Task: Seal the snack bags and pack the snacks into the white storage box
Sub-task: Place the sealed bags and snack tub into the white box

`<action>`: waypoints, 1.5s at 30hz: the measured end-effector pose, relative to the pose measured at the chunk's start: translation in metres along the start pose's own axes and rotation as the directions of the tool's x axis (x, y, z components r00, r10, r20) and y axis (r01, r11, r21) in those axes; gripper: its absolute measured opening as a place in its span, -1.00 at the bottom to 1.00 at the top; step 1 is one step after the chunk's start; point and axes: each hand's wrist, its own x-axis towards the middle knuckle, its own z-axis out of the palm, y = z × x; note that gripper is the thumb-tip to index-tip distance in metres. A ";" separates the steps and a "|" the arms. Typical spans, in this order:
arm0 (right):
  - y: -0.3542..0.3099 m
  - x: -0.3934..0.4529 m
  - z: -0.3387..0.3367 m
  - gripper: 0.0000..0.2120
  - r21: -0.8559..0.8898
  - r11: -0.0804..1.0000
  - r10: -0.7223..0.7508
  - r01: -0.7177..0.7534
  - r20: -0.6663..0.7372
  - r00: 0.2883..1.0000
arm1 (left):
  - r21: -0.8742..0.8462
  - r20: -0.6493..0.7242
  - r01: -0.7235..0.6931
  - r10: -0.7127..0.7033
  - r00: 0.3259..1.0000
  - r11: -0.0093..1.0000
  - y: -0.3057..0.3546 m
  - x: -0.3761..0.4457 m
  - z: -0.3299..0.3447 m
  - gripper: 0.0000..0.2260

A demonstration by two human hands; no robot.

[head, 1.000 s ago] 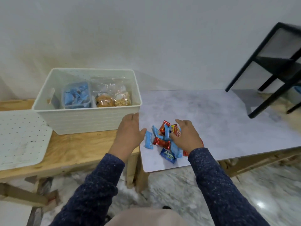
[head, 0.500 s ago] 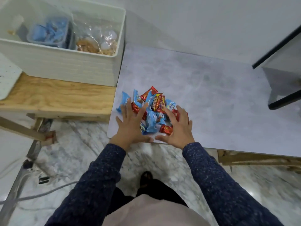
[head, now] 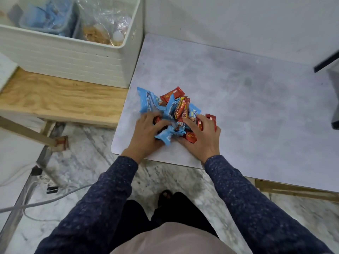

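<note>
A heap of small blue and red wrapped snacks (head: 173, 111) lies on the grey marble-look tabletop (head: 238, 92) near its front left corner. My left hand (head: 146, 133) grips the heap from the left, fingers curled into the wrappers. My right hand (head: 202, 137) grips it from the right, fingers curled over red and blue packets. The white storage box (head: 73, 57) stands on the wooden bench at upper left. Inside it are a clear tub of blue snacks (head: 49, 17) and a clear bag of brown snacks (head: 104, 24).
The wooden bench (head: 55, 99) adjoins the tabletop on the left. A black frame (head: 326, 63) juts in at the right edge. Cables (head: 36, 202) run over the marble floor below. A white wall rises behind the table.
Both hands have closed in on the snack heap, going from flat beside it to fingers curled into it. The camera has tilted further down and nearer.
</note>
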 end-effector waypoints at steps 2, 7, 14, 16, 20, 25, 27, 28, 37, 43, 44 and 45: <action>0.002 0.008 0.002 -0.51 -0.003 1.000 -0.023 0.023 -0.048 0.999 | 0.007 -0.062 -0.027 0.027 0.998 1.000 0.002 0.006 0.005 -0.70; 0.006 0.023 0.005 -0.70 0.092 0.995 -0.024 0.035 -0.116 0.993 | 0.035 -0.067 0.000 0.002 0.998 0.999 0.008 0.018 0.007 -0.64; 0.005 0.034 -0.022 -0.83 0.159 0.982 0.108 -0.101 -0.032 0.994 | -0.066 -0.013 0.092 -0.093 0.996 0.994 0.020 0.029 -0.011 -0.70; 0.004 0.038 -0.034 -0.83 0.152 0.979 0.142 -0.138 -0.015 0.990 | -0.076 -0.027 0.097 -0.099 0.995 0.992 0.028 0.034 -0.022 -0.77; -0.003 0.047 -0.060 -0.84 0.121 0.983 0.149 -0.139 -0.077 0.986 | -0.105 -0.082 0.088 -0.097 0.992 0.991 0.042 0.049 -0.051 -0.75; -0.030 0.072 -0.094 -0.83 0.125 0.988 0.115 -0.094 -0.175 0.978 | -0.086 -0.112 0.069 -0.079 0.991 0.994 0.042 0.073 -0.102 -0.80; -0.051 0.090 -0.105 -0.83 0.133 0.990 0.080 -0.053 -0.204 0.976 | -0.099 -0.125 0.090 -0.102 0.987 0.991 0.033 0.083 -0.127 -0.79; -0.064 0.099 -0.108 -0.83 0.136 0.990 0.058 -0.028 -0.222 0.973 | -0.119 -0.139 0.106 -0.122 0.983 0.987 0.027 0.087 -0.140 -0.79; -0.203 0.201 -0.094 -0.84 0.194 0.971 -0.075 0.137 -0.300 0.951 | -0.130 -0.162 0.153 -0.173 0.972 0.980 -0.083 0.117 -0.238 -0.78; -0.262 0.252 -0.067 -0.78 0.187 0.979 -0.062 0.077 -0.083 0.995 | -0.026 -0.053 0.278 -0.279 0.959 0.960 -0.155 0.143 -0.273 -0.76; -0.269 0.259 -0.063 -0.77 0.166 0.984 -0.058 0.066 -0.051 0.997 | -0.007 -0.029 0.292 -0.292 0.956 0.956 -0.166 0.146 -0.274 -0.75; -0.274 0.266 -0.060 -0.75 0.149 0.987 -0.054 0.056 -0.018 0.998 | 0.013 0.003 0.305 -0.305 0.952 0.952 -0.176 0.149 -0.274 -0.73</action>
